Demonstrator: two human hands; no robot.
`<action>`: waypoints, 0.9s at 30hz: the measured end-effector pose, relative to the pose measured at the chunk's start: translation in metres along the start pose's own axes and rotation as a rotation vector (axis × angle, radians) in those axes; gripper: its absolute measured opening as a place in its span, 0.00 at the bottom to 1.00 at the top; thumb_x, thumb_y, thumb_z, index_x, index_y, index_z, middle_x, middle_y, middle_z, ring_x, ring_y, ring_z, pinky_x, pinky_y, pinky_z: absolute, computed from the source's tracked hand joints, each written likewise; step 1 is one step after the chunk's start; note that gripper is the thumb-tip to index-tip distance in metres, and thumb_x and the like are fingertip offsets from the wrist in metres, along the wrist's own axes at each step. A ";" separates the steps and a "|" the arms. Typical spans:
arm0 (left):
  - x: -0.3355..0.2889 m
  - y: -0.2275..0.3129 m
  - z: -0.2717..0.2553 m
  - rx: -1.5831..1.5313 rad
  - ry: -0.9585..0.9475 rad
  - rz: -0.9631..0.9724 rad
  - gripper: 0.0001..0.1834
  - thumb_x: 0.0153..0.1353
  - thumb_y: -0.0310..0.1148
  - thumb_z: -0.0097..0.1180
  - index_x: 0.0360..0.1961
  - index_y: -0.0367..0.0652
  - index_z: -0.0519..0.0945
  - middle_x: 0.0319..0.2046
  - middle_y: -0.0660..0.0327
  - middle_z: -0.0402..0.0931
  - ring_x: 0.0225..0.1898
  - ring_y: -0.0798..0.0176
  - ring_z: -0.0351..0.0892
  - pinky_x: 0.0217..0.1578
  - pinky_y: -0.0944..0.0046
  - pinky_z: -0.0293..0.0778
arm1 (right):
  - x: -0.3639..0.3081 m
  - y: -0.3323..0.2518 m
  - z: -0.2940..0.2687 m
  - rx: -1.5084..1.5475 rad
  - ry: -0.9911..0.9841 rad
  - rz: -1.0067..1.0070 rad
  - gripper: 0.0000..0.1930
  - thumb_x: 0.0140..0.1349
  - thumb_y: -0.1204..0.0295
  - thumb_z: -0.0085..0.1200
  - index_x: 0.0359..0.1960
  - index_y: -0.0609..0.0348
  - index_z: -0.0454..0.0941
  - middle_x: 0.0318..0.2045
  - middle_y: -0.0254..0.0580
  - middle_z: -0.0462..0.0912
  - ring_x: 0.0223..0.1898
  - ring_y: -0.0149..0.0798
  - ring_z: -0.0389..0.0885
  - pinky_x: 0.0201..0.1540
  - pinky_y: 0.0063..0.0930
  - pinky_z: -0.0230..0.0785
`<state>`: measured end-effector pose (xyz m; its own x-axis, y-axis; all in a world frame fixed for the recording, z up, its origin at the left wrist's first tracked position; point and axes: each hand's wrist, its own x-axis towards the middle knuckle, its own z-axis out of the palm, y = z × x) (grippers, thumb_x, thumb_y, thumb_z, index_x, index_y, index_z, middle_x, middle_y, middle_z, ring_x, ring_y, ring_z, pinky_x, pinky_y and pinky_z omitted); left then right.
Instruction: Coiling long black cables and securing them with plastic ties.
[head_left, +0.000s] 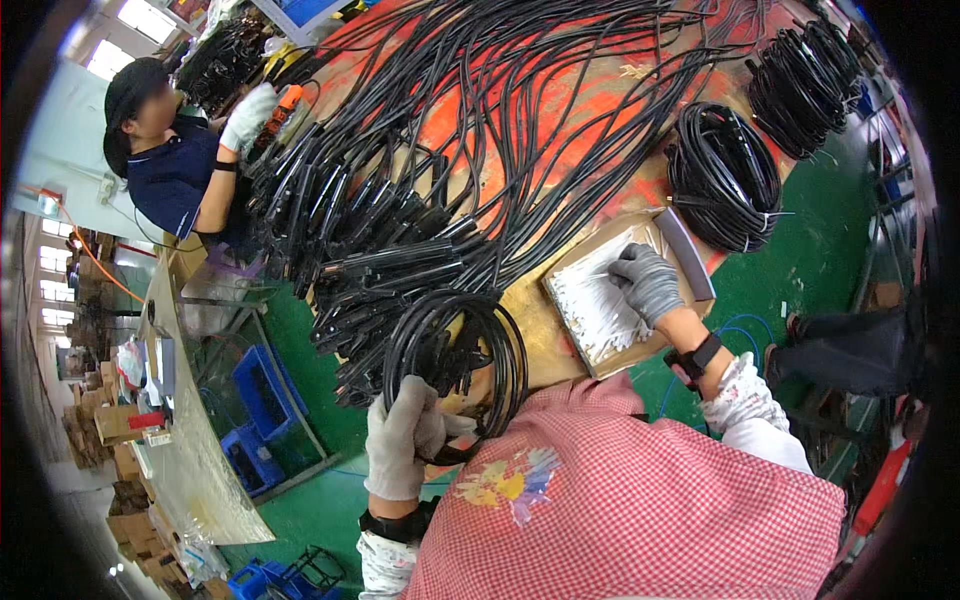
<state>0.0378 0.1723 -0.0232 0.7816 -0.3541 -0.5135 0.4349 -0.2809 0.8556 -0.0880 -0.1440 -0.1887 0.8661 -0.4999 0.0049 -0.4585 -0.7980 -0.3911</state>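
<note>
My left hand point(405, 440), in a pale work glove, is closed around the lower part of a coil of black cable point(515, 365). The coil stands up at the table's near edge, in front of my checked apron. In a grey glove, my right hand point(648, 285) reaches into a shallow cardboard box point(694, 262). Thin white strips point(590, 300), which look like ties, fill the box. My right fingers are curled and pressed together over the strips. Whatever they pinch is too small to make out.
Long black cables point(540, 130) run across the red-stained table, with black connector ends point(370, 230) heaped at its left. Bundled coils point(725, 175) lie at the right edge. Across the table, a person's gloved hand point(248, 118) is near an orange tool point(283, 108). Blue crates point(268, 390) sit at left.
</note>
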 end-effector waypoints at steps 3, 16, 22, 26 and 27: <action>0.002 0.002 0.001 -0.199 -0.089 -0.143 0.12 0.60 0.37 0.49 0.29 0.38 0.71 0.23 0.62 0.70 0.22 0.64 0.76 0.22 0.67 0.73 | -0.008 -0.003 -0.005 0.068 0.074 -0.063 0.07 0.48 0.68 0.56 0.30 0.49 0.82 0.28 0.38 0.77 0.32 0.44 0.76 0.33 0.36 0.69; -0.003 0.009 0.028 -0.177 -0.084 -0.160 0.15 0.62 0.37 0.48 0.24 0.37 0.72 0.11 0.68 0.63 0.10 0.72 0.62 0.22 0.67 0.75 | -0.029 -0.089 -0.041 -0.004 0.096 -0.447 0.13 0.42 0.69 0.55 0.33 0.52 0.79 0.32 0.37 0.79 0.28 0.45 0.74 0.27 0.37 0.69; -0.010 0.008 0.021 0.455 -0.260 0.358 0.10 0.62 0.32 0.47 0.31 0.34 0.73 0.17 0.67 0.66 0.20 0.72 0.69 0.28 0.70 0.73 | -0.027 -0.164 -0.026 0.288 0.228 -0.753 0.15 0.45 0.66 0.56 0.37 0.54 0.79 0.31 0.35 0.79 0.32 0.38 0.75 0.31 0.31 0.67; -0.012 0.005 0.014 0.126 -0.274 0.110 0.16 0.61 0.29 0.47 0.50 0.36 0.69 0.29 0.64 0.73 0.26 0.74 0.71 0.28 0.76 0.68 | -0.023 -0.171 -0.024 0.340 0.340 -0.868 0.15 0.44 0.67 0.56 0.36 0.53 0.79 0.32 0.33 0.78 0.33 0.38 0.75 0.35 0.32 0.66; -0.012 0.004 0.014 0.105 -0.260 0.118 0.16 0.61 0.29 0.47 0.50 0.36 0.69 0.29 0.64 0.73 0.26 0.74 0.71 0.28 0.76 0.68 | -0.022 -0.170 -0.026 0.370 0.372 -0.865 0.14 0.44 0.68 0.56 0.36 0.53 0.79 0.32 0.32 0.78 0.34 0.38 0.74 0.36 0.32 0.66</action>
<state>0.0240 0.1635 -0.0149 0.6778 -0.6023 -0.4218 0.2887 -0.3096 0.9060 -0.0339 -0.0061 -0.0979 0.7254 0.0769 0.6840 0.4426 -0.8131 -0.3781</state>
